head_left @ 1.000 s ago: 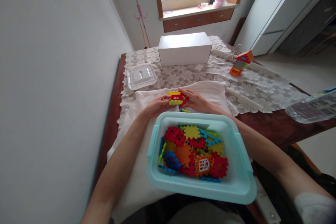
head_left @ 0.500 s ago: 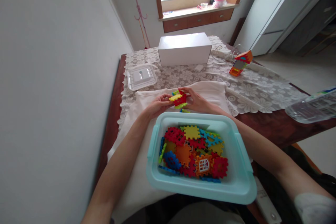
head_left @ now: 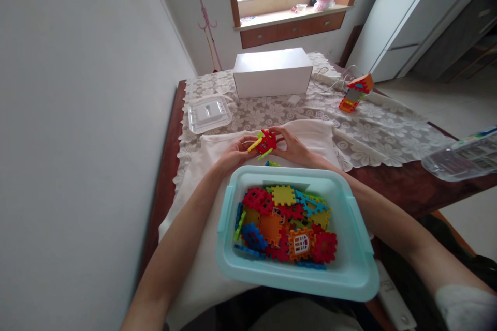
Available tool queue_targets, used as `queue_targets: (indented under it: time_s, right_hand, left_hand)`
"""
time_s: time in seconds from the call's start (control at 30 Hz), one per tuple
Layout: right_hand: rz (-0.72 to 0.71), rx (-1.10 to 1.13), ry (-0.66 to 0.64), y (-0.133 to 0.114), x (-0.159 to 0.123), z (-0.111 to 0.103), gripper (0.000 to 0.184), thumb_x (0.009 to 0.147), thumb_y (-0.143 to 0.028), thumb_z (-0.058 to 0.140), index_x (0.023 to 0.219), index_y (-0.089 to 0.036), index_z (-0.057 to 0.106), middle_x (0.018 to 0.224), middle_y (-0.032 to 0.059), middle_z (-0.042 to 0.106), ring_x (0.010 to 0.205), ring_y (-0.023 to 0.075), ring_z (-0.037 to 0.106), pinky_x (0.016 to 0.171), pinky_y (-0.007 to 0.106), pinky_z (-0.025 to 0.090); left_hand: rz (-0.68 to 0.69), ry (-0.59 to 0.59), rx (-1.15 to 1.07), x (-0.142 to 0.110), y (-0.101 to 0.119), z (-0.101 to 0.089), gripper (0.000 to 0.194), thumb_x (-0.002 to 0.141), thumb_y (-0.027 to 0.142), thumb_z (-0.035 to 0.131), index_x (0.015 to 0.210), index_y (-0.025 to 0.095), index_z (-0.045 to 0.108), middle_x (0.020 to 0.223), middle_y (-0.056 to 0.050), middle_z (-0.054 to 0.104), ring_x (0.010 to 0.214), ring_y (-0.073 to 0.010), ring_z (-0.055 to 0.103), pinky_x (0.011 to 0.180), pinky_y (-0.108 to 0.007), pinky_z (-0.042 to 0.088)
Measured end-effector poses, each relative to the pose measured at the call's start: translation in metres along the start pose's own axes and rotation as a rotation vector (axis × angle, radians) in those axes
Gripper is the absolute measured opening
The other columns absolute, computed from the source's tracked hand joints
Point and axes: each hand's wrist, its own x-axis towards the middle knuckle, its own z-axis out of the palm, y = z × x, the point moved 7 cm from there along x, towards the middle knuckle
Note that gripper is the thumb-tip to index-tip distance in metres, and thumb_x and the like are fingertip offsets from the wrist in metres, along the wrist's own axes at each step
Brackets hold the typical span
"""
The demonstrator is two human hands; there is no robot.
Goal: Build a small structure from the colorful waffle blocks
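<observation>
Between my two hands is a small assembly of interlocking plastic tiles (head_left: 267, 142) in red, yellow and green. My left hand (head_left: 237, 152) closes on its left side, by the yellow tile. The fingers of my right hand (head_left: 291, 146) grip the red part from the right. Just below them a blue and green tile piece (head_left: 272, 164) shows partly behind the tub's rim. In front of me stands a light teal tub (head_left: 298, 284) holding several loose notched tiles in red, orange, yellow and blue, one with a white window insert (head_left: 301, 243).
A clear lid (head_left: 209, 114) lies at the back left, beside a white box (head_left: 274, 75). At the right stands a built tile tower (head_left: 355, 93) near a cable. A clear container (head_left: 462, 158) sits at the right edge. White cloth (head_left: 194, 207) lies under the tub.
The tile assembly has been turned in my hands, so the yellow tile now stands steeply and the red face shows more. The tub and the things around it stay put.
</observation>
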Motion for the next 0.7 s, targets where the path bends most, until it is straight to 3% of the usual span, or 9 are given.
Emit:
queue_targets:
  time_s: [0.27,0.53,0.6,0.7]
  right_hand:
    - [-0.171,-0.046,0.083,-0.003,0.004,-0.003,0.059,0.099,-0.041,0.086,0.149,-0.026,0.058,0.150,0.0149,0.076,0.134,0.0300,0.074,0.123,0.053,0.059]
    - [-0.379,-0.255,0.049,-0.021,0.000,-0.006,0.030,0.106,-0.023,0.074,0.133,-0.027,0.063,0.157,0.0149,0.070,0.151,0.0277,0.065,0.127,0.056,0.059]
    - [-0.408,-0.299,0.030,-0.022,0.000,-0.007,0.031,0.108,-0.019,0.068,0.138,-0.025,0.064,0.161,0.0158,0.067,0.157,0.0267,0.062,0.130,0.055,0.058]
    - [-0.429,-0.342,-0.031,-0.022,0.001,-0.006,0.048,0.109,-0.012,0.055,0.155,-0.023,0.061,0.168,0.0164,0.063,0.168,0.0259,0.051,0.138,0.055,0.052]
  left_hand:
    - [0.083,0.013,0.037,0.002,0.007,0.000,0.060,0.066,0.017,0.105,0.120,0.021,0.079,0.134,-0.009,0.082,0.135,-0.0312,0.073,0.120,-0.048,0.057]
    - [0.172,-0.034,0.191,0.006,0.007,0.000,0.067,0.071,0.024,0.105,0.132,0.023,0.078,0.138,-0.011,0.082,0.139,-0.0349,0.072,0.121,-0.051,0.056]
    - [0.218,-0.054,0.269,0.007,0.006,0.003,0.071,0.074,0.031,0.105,0.139,0.023,0.076,0.143,-0.013,0.081,0.139,-0.0361,0.073,0.121,-0.052,0.057]
    - [0.262,-0.090,0.376,0.008,0.004,0.010,0.073,0.081,0.039,0.103,0.145,0.021,0.074,0.147,-0.016,0.079,0.141,-0.0385,0.074,0.126,-0.055,0.056]
